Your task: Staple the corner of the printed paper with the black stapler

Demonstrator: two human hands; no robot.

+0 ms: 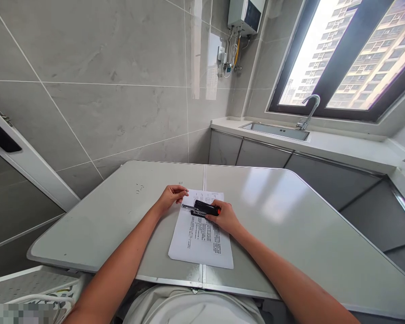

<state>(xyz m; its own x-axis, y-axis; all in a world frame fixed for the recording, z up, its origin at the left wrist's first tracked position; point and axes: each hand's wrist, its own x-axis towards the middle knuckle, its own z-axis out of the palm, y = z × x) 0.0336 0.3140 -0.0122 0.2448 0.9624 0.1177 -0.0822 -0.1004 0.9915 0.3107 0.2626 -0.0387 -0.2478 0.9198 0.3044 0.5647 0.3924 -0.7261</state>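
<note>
A printed sheet of paper lies on the grey folding table in front of me. A black stapler with a metal base rests across the top of the sheet. My right hand grips the stapler from its right end. My left hand is just left of the sheet's top corner, fingers pinched together on something too small to make out, close to the stapler's metal tip.
A tiled wall stands behind the table. To the right runs a white counter with a sink and tap under a window. A water heater hangs high on the wall. A white door frame is at the left.
</note>
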